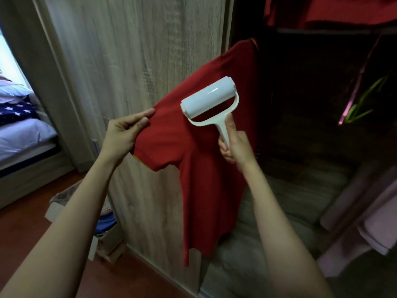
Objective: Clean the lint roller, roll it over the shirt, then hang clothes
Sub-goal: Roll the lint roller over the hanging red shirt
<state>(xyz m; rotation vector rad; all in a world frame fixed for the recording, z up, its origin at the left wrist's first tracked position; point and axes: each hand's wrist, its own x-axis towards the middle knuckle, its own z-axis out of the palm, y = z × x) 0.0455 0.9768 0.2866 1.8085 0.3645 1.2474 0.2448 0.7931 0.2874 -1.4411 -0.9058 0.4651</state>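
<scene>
A red short-sleeved shirt point(206, 181) hangs in front of the open wardrobe, its top near the wardrobe's edge. My left hand point(124, 134) pinches the end of its left sleeve and holds the sleeve stretched out sideways. My right hand point(234, 145) grips the white handle of a lint roller point(209, 97). The roller's pale cylinder lies against the shirt's shoulder area, tilted up to the right.
A light wood wardrobe door point(133, 61) stands behind the shirt. The dark wardrobe interior point(311, 93) holds hangers and pink clothes point(365, 222) at right; more red fabric point(322, 11) sits above. A bed point(19, 125) is at left; a box of clothes point(103, 229) stands on the floor.
</scene>
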